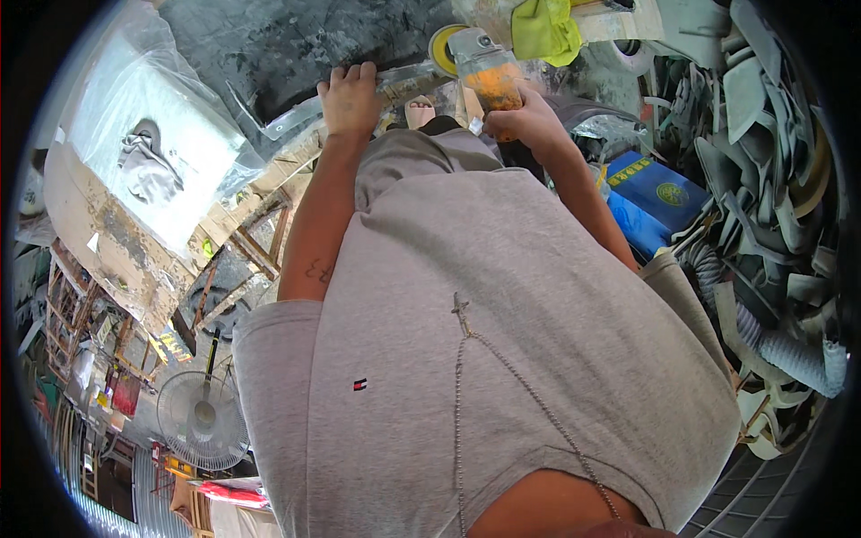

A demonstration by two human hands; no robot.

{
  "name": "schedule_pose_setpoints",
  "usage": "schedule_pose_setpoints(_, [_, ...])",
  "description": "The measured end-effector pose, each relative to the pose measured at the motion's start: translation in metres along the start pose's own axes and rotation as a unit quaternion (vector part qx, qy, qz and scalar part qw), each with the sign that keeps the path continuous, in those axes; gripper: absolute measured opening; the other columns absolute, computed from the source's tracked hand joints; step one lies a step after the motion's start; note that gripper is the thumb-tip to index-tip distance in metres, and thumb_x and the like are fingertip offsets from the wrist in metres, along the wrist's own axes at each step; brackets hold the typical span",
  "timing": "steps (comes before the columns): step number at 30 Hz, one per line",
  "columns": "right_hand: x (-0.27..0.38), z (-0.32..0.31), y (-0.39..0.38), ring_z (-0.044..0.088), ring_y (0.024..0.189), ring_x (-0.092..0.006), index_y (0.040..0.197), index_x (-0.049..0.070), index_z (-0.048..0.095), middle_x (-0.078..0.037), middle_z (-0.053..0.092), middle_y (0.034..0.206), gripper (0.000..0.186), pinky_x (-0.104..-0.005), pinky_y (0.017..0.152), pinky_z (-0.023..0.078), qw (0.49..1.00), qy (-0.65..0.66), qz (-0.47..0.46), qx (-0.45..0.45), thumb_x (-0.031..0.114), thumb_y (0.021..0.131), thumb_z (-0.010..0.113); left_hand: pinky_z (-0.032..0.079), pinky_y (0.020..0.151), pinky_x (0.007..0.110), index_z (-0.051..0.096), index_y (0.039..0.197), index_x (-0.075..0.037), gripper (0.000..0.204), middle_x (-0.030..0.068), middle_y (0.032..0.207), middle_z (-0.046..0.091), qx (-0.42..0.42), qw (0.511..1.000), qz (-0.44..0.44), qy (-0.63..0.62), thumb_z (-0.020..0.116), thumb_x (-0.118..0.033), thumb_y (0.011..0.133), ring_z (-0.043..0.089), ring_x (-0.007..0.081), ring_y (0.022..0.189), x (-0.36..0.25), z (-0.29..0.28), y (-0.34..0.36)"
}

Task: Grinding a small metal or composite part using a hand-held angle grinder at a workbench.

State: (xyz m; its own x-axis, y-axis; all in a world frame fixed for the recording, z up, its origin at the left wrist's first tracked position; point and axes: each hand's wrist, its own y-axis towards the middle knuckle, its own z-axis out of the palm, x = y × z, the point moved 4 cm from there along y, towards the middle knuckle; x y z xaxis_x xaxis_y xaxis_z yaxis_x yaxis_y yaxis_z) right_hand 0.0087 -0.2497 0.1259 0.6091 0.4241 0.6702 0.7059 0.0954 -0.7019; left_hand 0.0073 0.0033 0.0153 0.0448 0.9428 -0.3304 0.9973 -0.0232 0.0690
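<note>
My right hand (534, 121) is wrapped around the orange-and-grey body of a power sander (491, 81) at the upper middle. Its round yellow-rimmed pad (442, 49) points left, by the end of a long grey strip-like piece (404, 74). My left hand (350, 103) lies over this piece at the near edge of the dusty dark work surface (296, 45), with its fingers curled onto it and pointing away from me. The underside of the left hand's grip is hidden. A thin bent grey edge (245, 108) shows farther left.
A yellow-green cloth (545, 31) lies beyond the sander. At right are a blue box (659, 193), a ribbed hose (776, 345) and a heap of grey moulded parts (744, 134). Plastic-covered board (197, 99) with a grey glove-like cloth (148, 166) lies left; a fan (204, 417) stands behind.
</note>
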Motion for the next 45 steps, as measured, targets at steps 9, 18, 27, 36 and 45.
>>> schedule_pose_setpoints(9, [-0.018,-0.007,0.002,0.063,0.081,-0.0158,0.112,-0.001,0.062,-0.007,0.066,0.094,0.042,-0.0291,0.075,0.051,0.998,0.049,0.043,0.006,0.005,0.071,0.071,0.043,0.081,0.047,0.060,0.097,-0.014,0.017,0.0013,0.094,0.066,-0.007,1.000,0.008,-0.006,0.062,-0.013,0.080,0.061,0.0272,0.098,-0.002,-0.007,-0.013])
schedule_pose_setpoints(18, [-0.007,-0.005,-0.015,0.063,0.081,-0.0149,0.112,-0.001,0.063,-0.005,0.065,0.095,0.045,-0.0288,0.076,0.051,0.999,0.035,-0.005,0.013,0.004,0.069,0.072,0.042,0.081,0.045,0.062,0.097,-0.017,0.020,0.0003,0.094,0.066,-0.034,0.999,-0.013,-0.019,0.063,-0.011,0.078,0.060,0.0264,0.095,-0.003,-0.020,-0.013])
schedule_pose_setpoints(27, [0.002,-0.004,-0.016,0.061,0.079,-0.0139,0.106,-0.001,0.062,-0.005,0.064,0.090,0.041,-0.0288,0.075,0.051,0.999,0.042,-0.028,0.015,0.006,0.068,0.074,0.043,0.074,0.048,0.064,0.090,-0.017,0.004,0.0008,0.086,0.066,-0.097,0.994,-0.048,0.017,0.063,-0.016,0.086,0.061,0.0292,0.087,0.017,-0.012,-0.009])
schedule_pose_setpoints(36, [0.013,0.016,0.005,0.060,0.076,-0.0129,0.106,-0.001,0.061,-0.004,0.063,0.088,0.039,-0.0282,0.071,0.051,0.998,-0.031,-0.040,0.031,0.009,0.070,0.073,0.041,0.079,0.048,0.061,0.094,-0.018,0.021,-0.0004,0.090,0.066,-0.080,0.995,-0.057,-0.004,0.059,-0.008,0.076,0.059,0.0287,0.093,0.016,-0.008,-0.010])
schedule_pose_setpoints(45, [0.015,0.019,0.005,0.060,0.075,-0.0128,0.108,-0.001,0.060,-0.004,0.063,0.089,0.041,-0.0277,0.068,0.051,0.999,-0.013,-0.037,0.032,0.005,0.069,0.073,0.040,0.078,0.047,0.061,0.093,-0.018,0.018,-0.0014,0.088,0.066,-0.083,0.994,-0.073,-0.017,0.061,-0.008,0.077,0.059,0.0290,0.089,0.017,-0.011,-0.012])
